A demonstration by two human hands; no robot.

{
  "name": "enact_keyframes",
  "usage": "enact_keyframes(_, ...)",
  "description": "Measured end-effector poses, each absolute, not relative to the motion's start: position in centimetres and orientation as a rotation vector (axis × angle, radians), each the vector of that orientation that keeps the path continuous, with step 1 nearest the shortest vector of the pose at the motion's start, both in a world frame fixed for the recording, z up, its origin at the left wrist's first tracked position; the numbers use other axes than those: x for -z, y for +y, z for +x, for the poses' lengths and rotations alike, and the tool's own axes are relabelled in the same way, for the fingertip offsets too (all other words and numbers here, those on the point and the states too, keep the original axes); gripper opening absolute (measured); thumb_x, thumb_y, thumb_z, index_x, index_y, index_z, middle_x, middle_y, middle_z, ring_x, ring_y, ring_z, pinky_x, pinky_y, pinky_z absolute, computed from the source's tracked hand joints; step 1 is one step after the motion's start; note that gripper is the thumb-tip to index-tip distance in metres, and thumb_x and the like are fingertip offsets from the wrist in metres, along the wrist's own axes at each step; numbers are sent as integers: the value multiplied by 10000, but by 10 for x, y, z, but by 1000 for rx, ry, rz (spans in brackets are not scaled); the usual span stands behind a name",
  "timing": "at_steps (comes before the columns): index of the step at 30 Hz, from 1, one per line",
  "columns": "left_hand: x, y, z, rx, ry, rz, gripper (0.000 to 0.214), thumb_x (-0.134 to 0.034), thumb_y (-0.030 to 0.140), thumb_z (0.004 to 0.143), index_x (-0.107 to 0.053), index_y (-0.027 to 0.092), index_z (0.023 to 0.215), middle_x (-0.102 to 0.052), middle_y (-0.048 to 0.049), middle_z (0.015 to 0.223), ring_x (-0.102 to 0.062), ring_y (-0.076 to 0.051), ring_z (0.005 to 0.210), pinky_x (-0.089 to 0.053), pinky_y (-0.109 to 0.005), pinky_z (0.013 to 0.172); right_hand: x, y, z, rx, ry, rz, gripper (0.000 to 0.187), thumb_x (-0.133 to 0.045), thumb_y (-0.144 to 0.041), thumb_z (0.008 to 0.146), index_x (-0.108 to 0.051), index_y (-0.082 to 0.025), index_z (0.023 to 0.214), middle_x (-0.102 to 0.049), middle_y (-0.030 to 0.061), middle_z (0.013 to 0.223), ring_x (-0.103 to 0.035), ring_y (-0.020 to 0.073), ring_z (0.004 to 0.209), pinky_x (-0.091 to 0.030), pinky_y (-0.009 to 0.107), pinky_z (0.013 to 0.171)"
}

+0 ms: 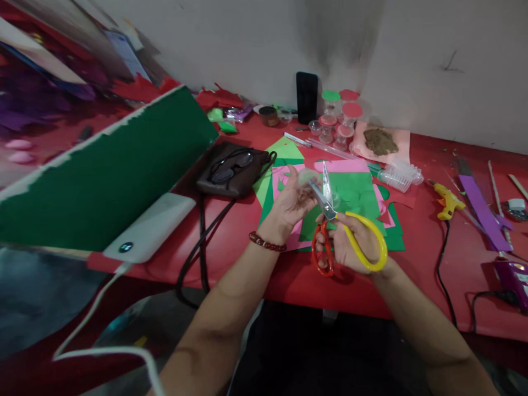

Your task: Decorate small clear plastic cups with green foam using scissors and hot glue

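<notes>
Your left hand holds a clear cup over the paper; your right hand grips the scissors, blades spread. Behind them, the lidded cups stand in a cluster and look finished; the piece you hold seems unfinished. One blade overlaps it (touching or merely in front, you can't tell). Blur hides your left fingertips and any cut in the rim. The purple device runs off the right edge.
</notes>
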State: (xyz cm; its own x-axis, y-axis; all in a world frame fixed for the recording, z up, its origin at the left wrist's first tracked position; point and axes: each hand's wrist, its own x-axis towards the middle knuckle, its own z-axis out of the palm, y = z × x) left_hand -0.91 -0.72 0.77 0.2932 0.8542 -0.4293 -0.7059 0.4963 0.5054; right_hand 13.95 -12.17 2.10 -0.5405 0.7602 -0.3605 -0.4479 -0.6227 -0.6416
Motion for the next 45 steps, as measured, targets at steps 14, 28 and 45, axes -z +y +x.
enact_keyframes(14, 1, -7, -8, -1028, 708, 268, 633, -536, 729, 966, -621, 183, 657, -653, -18, 602, -617, -110, 529, -577, -222, 566, -18, -118, 139, -2201, -596, -812, 469, -700, -623, 852, -553, -249, 1094, -646, -11, 812, -637, 180, 705, -528, 294, 582)
enact_keyframes(28, -8, -12, -9, -971, 740, 294, 725, -368, 752, 1012, -671, 173, 697, -661, -50, 591, -627, -139, 500, -557, -247, 498, -21, -118, 139, -2215, -555, -831, 474, -714, -655, 861, -577, -240, 1043, -635, 0, 801, -585, 171, 686, -457, 263, 560)
enact_keyframes(45, -10, -12, -11, -992, 702, 308, 712, -423, 755, 997, -647, 169, 659, -645, -34, 583, -620, -122, 510, -579, -241, 528, -19, -117, 138, -2216, -514, -863, 467, -753, -585, 849, -557, -250, 1109, -610, -26, 786, -550, 147, 655, -429, 241, 551)
